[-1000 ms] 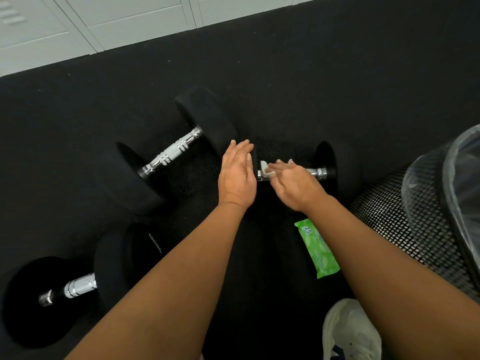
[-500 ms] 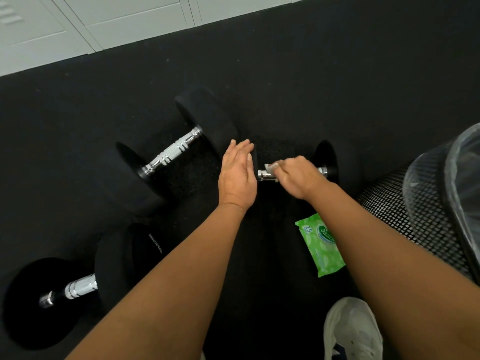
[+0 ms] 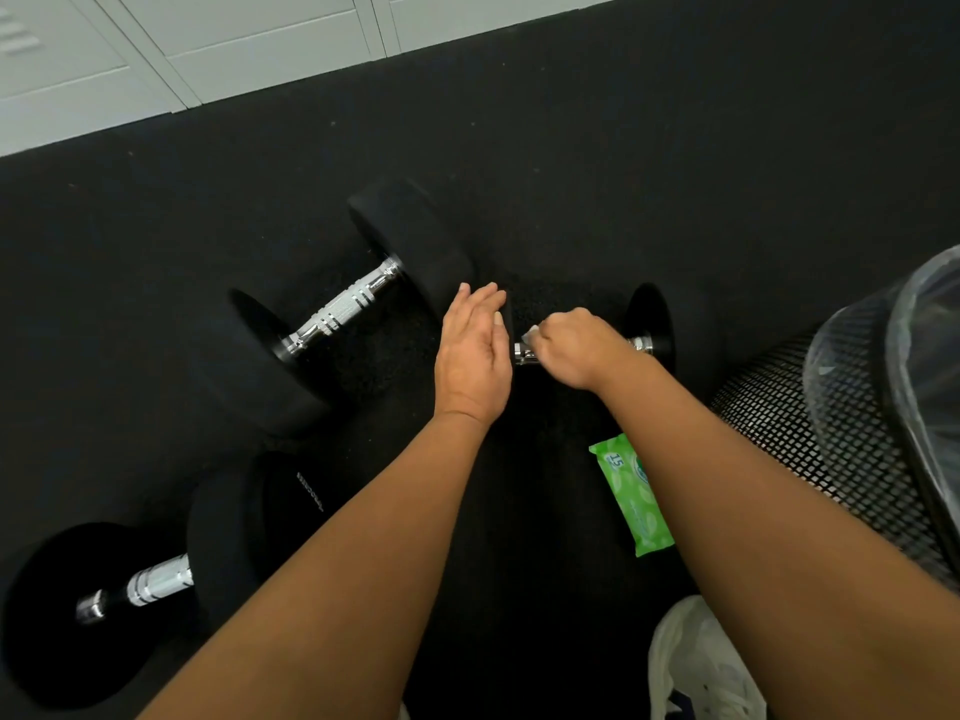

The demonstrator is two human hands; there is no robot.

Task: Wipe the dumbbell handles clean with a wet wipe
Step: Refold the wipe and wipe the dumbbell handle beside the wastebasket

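Observation:
Three black dumbbells with chrome handles lie on the dark floor. My right hand (image 3: 571,348) curls round the handle of the right dumbbell (image 3: 649,324), holding a white wet wipe (image 3: 531,335) against the chrome; only a corner of the wipe shows by my thumb. My left hand (image 3: 472,350) presses flat, fingers straight, on that dumbbell's left head, which it mostly hides. A second dumbbell (image 3: 340,309) lies diagonally at the centre left. The third dumbbell (image 3: 156,582) sits at the lower left.
A green wet wipe pack (image 3: 631,493) lies on the floor under my right forearm. A black mesh bin (image 3: 810,433) with a clear liner stands at the right. My white shoe (image 3: 701,667) is at the bottom. Pale lockers (image 3: 234,39) line the far edge.
My right hand has closed over the handle and slid right along it with the wipe, covering more chrome. My left hand has stayed flat on the dumbbell head.

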